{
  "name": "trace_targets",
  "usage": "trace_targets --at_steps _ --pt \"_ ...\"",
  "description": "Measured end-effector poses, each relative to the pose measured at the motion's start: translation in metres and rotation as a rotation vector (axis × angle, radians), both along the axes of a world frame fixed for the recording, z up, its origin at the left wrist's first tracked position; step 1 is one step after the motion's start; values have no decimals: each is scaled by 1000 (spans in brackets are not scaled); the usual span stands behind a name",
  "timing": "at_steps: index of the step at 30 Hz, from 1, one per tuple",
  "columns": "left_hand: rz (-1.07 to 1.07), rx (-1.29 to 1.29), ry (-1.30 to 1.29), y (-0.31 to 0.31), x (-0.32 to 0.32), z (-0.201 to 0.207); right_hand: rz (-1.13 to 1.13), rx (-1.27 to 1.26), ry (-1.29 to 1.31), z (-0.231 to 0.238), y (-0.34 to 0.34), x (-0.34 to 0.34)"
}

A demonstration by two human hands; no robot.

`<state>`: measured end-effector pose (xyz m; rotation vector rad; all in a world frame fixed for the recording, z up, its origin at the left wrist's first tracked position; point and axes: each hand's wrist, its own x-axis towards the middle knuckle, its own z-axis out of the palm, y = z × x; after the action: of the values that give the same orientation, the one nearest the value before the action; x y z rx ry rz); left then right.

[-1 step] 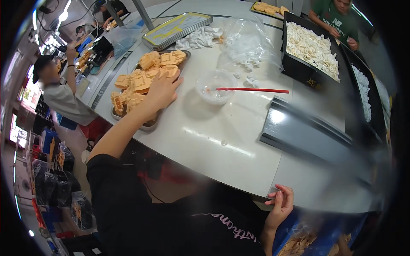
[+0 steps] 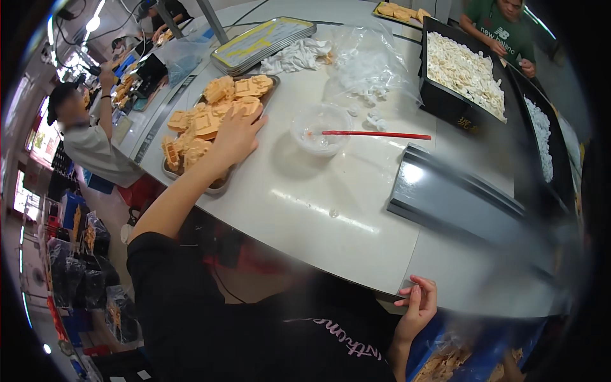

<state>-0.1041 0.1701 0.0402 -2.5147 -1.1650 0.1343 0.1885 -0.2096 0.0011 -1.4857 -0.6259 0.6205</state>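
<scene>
My left hand [image 2: 237,137] lies over the right side of a metal tray [image 2: 270,95] heaped with orange moulded pieces [image 2: 205,121]. Its fingers are spread, the tips resting on the pieces; what lies under the palm is hidden. At the table's front edge, my right hand [image 2: 417,304] hangs with loosely bent fingers and nothing visible in it. Right of the tray, a clear plastic tub [image 2: 318,145] stands on the table, with a red stick-like tool [image 2: 382,135] lying across its rim.
Stacked yellow-topped trays [image 2: 267,44], a crumpled white cloth [image 2: 296,56] and a clear bag of white bits [image 2: 369,63] lie behind. A black bin of off-white pieces [image 2: 464,73] and a dark grey panel [image 2: 455,191] stand right. A co-worker [image 2: 503,38] sits beyond.
My left hand and the tray of orange pieces have shifted slightly left together. My right hand looks unmoved.
</scene>
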Motion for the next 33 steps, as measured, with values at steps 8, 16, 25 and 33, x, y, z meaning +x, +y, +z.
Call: trace_targets --at_steps 8,16,25,33 --pt "-34 57 64 43 -101 7 -54 -69 -55 2 10 -7" --pt "2 278 196 114 -182 -6 -131 -131 -67 0 12 -9" --pt "69 147 -349 250 -83 -3 -204 -143 -75 -4 10 -12" --pt "243 -34 -362 256 -45 22 -210 -101 -48 -4 11 -13"
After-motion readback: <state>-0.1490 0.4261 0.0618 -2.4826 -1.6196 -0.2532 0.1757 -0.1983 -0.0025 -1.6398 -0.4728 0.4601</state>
